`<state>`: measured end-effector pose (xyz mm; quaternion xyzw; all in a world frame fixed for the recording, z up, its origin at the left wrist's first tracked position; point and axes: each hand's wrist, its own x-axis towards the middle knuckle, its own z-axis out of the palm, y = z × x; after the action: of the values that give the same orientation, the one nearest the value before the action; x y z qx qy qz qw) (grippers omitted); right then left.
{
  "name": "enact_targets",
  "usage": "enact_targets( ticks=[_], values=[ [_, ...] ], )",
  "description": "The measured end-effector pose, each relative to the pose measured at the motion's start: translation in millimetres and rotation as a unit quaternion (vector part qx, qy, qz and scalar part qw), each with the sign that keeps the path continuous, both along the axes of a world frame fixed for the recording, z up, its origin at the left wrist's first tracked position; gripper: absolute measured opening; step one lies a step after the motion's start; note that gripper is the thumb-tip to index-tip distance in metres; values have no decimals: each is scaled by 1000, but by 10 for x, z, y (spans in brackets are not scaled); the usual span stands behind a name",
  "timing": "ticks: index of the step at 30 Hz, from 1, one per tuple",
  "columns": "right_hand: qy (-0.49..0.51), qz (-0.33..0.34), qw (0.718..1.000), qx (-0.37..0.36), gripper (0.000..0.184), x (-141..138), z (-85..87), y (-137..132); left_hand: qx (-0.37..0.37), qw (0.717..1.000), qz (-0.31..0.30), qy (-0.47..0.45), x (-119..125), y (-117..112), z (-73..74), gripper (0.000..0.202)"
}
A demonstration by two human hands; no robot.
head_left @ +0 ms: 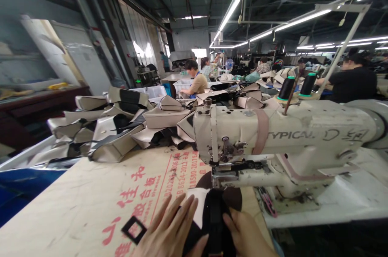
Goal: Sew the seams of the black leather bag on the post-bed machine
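My left hand [168, 228] lies flat with fingers stretched out on a black, white and brown bag piece [212, 212] at the bottom centre. My right hand [247, 234] presses on the same piece from the right; its fingers are mostly out of frame. A black strap runs down the middle of the piece. The far end of the piece sits under the needle area of a cream sewing machine [287, 135]. A black square buckle [133, 229] lies on the plywood board [85, 204] just left of my left hand.
A heap of beige and black sewn bag parts [121, 123] covers the back of the board. Two black thread cones [286, 87] stand behind the machine. Blue material [21, 188] lies at the left. Other people sit at tables further back.
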<state>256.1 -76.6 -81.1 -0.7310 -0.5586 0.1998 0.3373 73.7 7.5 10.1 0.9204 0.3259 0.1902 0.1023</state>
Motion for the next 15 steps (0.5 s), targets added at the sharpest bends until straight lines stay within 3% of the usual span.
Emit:
enact_targets(
  ticks=[3,6,10,15],
  values=[
    [8,14,1000,-21,40,89,140,-15,22,994,2,109,258,93,-4,47],
    [-31,24,998,-53,33,133,291,11,-39,975,50,213,416,233,15,39],
    [-51,15,999,-4,29,137,408,137,-120,976,49,176,392,285,59,39],
    [10,37,998,59,37,54,299,330,-81,989,34,122,198,222,-73,46]
  ],
)
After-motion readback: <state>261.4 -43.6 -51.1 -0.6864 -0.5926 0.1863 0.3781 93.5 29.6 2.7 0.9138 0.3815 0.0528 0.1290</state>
